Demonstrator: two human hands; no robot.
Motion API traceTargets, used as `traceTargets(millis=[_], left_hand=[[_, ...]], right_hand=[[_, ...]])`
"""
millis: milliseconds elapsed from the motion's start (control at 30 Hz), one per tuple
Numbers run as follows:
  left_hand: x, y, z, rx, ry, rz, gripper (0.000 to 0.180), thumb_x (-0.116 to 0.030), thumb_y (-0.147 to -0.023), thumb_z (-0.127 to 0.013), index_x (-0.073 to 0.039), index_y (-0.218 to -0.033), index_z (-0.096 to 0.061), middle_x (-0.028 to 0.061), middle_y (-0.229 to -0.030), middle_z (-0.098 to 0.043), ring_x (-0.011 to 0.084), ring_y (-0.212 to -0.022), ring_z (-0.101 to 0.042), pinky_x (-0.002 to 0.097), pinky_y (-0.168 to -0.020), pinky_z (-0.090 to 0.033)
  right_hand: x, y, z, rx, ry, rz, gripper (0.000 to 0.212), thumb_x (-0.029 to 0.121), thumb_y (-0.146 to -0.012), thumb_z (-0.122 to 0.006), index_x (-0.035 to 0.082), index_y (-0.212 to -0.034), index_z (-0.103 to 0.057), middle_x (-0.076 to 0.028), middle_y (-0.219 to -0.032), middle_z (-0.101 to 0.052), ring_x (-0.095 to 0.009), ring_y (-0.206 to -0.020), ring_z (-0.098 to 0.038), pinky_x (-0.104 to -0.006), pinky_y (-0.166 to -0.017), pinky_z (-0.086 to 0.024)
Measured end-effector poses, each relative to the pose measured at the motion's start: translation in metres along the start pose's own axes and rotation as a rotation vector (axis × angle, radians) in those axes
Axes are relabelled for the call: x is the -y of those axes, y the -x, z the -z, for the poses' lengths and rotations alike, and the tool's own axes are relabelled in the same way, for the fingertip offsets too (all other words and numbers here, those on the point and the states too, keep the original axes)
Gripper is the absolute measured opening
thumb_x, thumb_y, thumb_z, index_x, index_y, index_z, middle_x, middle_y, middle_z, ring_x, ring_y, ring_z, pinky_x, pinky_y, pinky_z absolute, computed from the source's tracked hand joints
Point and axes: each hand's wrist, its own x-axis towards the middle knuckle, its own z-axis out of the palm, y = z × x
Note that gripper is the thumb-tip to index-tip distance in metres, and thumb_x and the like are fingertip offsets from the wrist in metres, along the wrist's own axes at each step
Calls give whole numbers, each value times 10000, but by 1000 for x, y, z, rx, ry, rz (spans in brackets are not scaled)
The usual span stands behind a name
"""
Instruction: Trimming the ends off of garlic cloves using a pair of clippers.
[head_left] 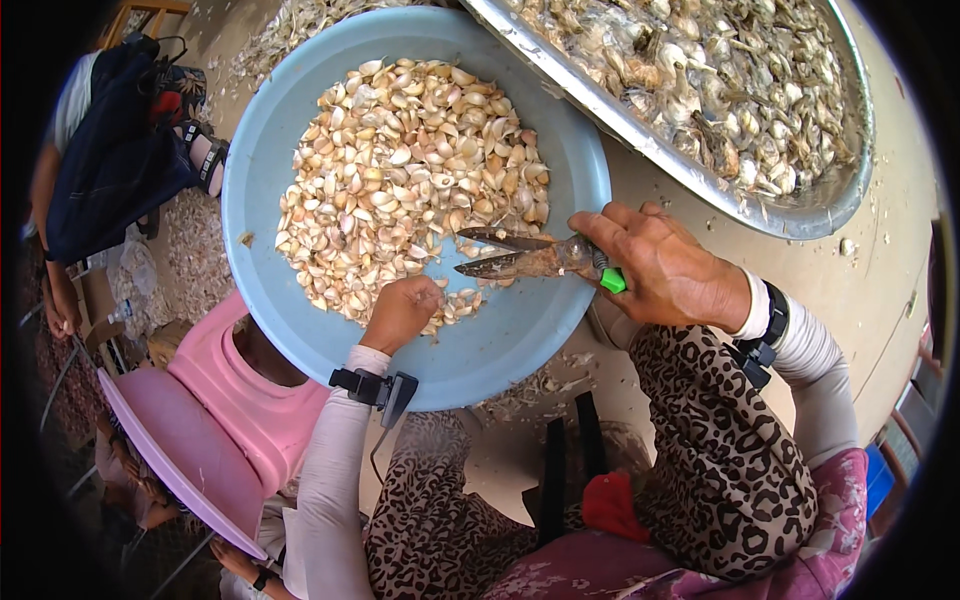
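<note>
A wide light-blue basin (262,130) in front of me holds a heap of loose garlic cloves (400,155). Over its near side my left hand (402,312) is curled closed, just above the cloves. Whatever its fingers may hold is hidden. My right hand (665,262) grips a pair of pruning shears (530,262) by the handles, one of which ends in bright green. Their dirty blades are spread apart and point left over the cloves, a short way above my left hand.
At the upper right a big metal tray (745,205) is full of untrimmed garlic bulbs (690,95). A pink plastic stool (240,405) and a pink-purple basin (170,430) stand left of my arm. Another person (115,160) sits at far left. Garlic skins litter the floor.
</note>
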Motion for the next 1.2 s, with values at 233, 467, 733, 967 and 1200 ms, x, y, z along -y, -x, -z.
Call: traceTargets(millis=[233, 467, 733, 967, 1200], left_hand=[[-5, -2, -11, 42, -738, -139, 227, -75, -812, -638, -119, -1024, -705, 154, -941, -714, 337, -922, -688, 442, -771, -553], [-9, 4, 4, 74, -264, -115, 127, -123, -908, -649, -96, -1028, -678, 105, -914, -707, 228, -895, -694, 370, -768, -554], [-76, 21, 12, 223, 1298, 1, 354, -221, -1019, -593, -50, -1321, -524, 92, -1299, -599, 226, -1039, -641, 311, -828, -505], [-94, 28, 10, 488, 1580, -102, 381, -209, -1006, -585, -50, -1342, -498, 139, -1170, -576, 253, -970, -583, 346, -774, -460], [-115, 31, 0, 569, 1633, -119, 470, -212, -981, -549, -66, -1415, -442, 126, -924, -536, 213, -780, -458, 311, -620, -351]], right_hand=[[-2, 1, 1, 5, 31, 24, 561, 95, -771, -714, -24, -1290, -538, -169, -930, -629, -364, -852, -649, -444, -847, -478], [-5, 4, 0, -3, 29, 41, 535, 91, -777, -708, -24, -1274, -549, -161, -906, -626, -358, -816, -648, -440, -825, -484], [-3, 4, 2, 33, 90, 30, 542, 109, -797, -701, -22, -1297, -536, -147, -935, -610, -334, -860, -640, -438, -835, -467], [-2, 2, 2, 59, 85, 40, 565, 111, -810, -692, -31, -1326, -513, -140, -928, -594, -319, -862, -627, -430, -823, -443], [2, 1, 7, 107, 59, 93, 554, 122, -819, -692, -23, -1322, -511, -142, -924, -589, -328, -858, -634, -439, -829, -442]])
